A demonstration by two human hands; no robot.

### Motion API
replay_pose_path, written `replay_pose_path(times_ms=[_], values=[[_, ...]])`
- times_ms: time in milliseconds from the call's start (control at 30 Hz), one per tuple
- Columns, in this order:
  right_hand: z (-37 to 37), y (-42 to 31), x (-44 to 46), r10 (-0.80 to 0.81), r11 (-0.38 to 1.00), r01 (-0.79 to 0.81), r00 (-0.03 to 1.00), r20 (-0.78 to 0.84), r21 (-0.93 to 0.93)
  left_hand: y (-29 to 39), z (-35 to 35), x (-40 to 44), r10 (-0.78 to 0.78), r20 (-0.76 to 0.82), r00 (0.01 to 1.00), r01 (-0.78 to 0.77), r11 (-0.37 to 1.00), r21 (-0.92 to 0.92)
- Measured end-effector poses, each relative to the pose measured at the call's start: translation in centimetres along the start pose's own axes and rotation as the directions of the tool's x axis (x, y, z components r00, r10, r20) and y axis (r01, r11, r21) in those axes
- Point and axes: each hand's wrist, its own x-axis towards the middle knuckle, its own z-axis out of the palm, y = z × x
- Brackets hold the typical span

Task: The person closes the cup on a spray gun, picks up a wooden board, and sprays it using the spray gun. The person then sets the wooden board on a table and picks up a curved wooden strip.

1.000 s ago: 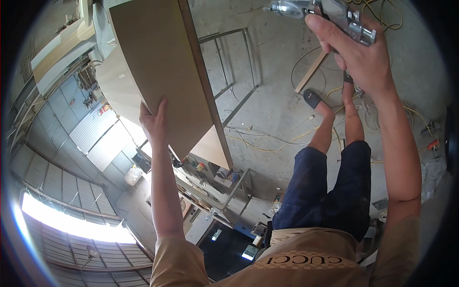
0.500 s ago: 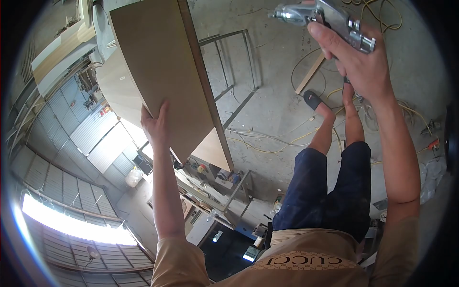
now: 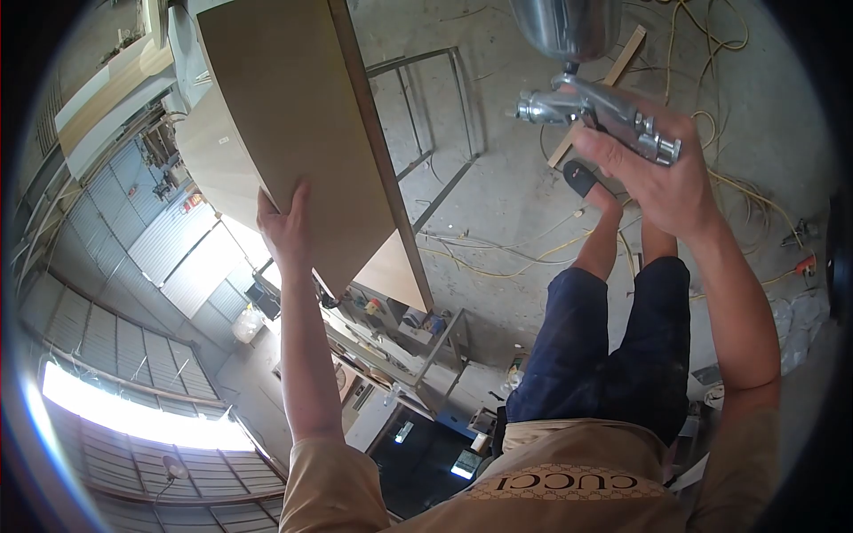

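Observation:
My right hand (image 3: 662, 182) is wrapped round a spray gun (image 3: 613, 115), whose metal cup (image 3: 569, 27) sits on top and runs out of the upper edge of the view. The gun's nozzle points left, toward a large brown panel (image 3: 293, 115). My left hand (image 3: 287, 229) grips that panel by its near-left edge, with the thumb on the broad face and the other fingers partly hidden at the edge. Between the gun and the panel there is a wide gap.
A metal frame stand (image 3: 453, 107) is beside the panel. Yellow hoses (image 3: 498, 273) and a wooden strip (image 3: 577, 133) lie on the concrete floor near my feet. Below the panel is a cluttered workbench (image 3: 404, 333). Another pale board (image 3: 213, 160) is behind the panel.
My right hand has moved down in the view with the spray gun, bringing its cup into sight. My left hand and the panel have barely shifted.

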Motion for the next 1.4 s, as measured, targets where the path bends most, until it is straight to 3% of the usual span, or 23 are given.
replay_pose_path(times_ms=[133,267,600,667,800,900,1000,1100,1200,1400], values=[[0.3,0.2,-1.2,0.11,0.992,-0.114,0.991,0.074,0.048,-0.1,0.0,0.0,0.005,-0.013,1.0,-0.005,1.0,0.024],[0.9,0.7,-2.6,0.068,0.993,-0.078,0.992,0.11,0.089,0.3,0.0,0.0,-0.005,0.012,1.0,0.005,1.0,-0.002],[1.3,1.0,-5.5,0.059,0.993,-0.036,0.977,0.204,-0.113,0.1,-0.1,0.2,0.02,0.015,1.0,-0.021,0.999,0.036],[1.0,0.7,-5.7,0.107,0.972,-0.043,0.957,0.271,-0.232,0.1,0.0,0.2,0.015,0.012,1.0,-0.015,0.999,0.029],[1.3,1.1,-5.9,0.107,0.994,-0.103,0.939,0.328,-0.03,0.4,0.0,0.0,-0.001,0.013,1.0,0.001,0.999,0.037],[0.9,0.3,-5.6,0.041,0.977,0.021,0.959,0.281,-0.214,0.2,0.0,0.1,0.02,-0.001,1.0,-0.02,0.999,0.044],[0.7,0.4,-4.7,0.12,0.989,-0.099,0.971,0.207,-0.106,0.6,0.1,0.0,0.021,0.011,1.0,-0.022,0.999,0.029],[0.8,0.1,-3.9,0.007,0.998,-0.012,0.997,0.082,0.06,0.1,0.0,0.2,0.013,0.011,1.0,-0.013,0.999,0.05],[0.4,-0.4,-3.4,0.047,0.996,-0.048,0.999,0.021,0.077,0.1,-0.1,0.2,0.012,0.012,1.0,-0.012,0.998,0.063],[0.4,-0.6,-4.1,0.006,0.999,-0.008,0.999,0.047,0.051,0.2,0.0,0.2,0.014,0.003,1.0,-0.014,0.996,0.083]])
